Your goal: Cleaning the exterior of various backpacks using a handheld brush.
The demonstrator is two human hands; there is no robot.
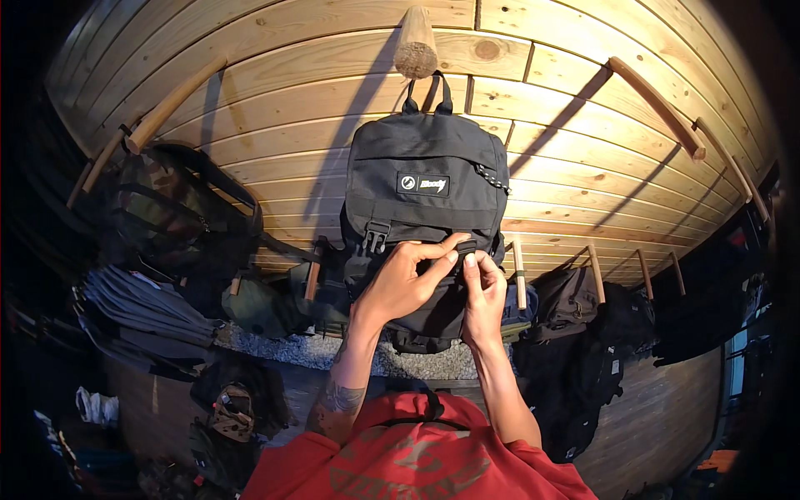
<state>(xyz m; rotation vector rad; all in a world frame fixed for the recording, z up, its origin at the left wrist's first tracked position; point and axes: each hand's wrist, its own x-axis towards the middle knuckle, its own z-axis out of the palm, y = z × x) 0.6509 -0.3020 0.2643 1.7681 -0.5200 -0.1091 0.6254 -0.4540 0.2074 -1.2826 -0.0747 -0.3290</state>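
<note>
A black backpack (421, 158) with a label patch hangs by its top loop from a wooden wall peg (415, 54). On its lower front, my left hand (412, 275) has forefinger and thumb closed on a black buckle (466, 247) at the right strap. My right hand (485, 296) grips the same buckle from below, thumb up and fingers curled. A second black buckle (375, 236) shows on the left strap, clear of both hands. The fingertips partly cover the gripped piece.
Wooden pegs (654, 104) jut from the plank wall (550, 133) on both sides. A camouflage bag (162, 204) hangs at left, dark bags (567, 304) at right. Grey folded clothing (142, 308) lies lower left, and a grey fleecy ledge (275, 346) runs below.
</note>
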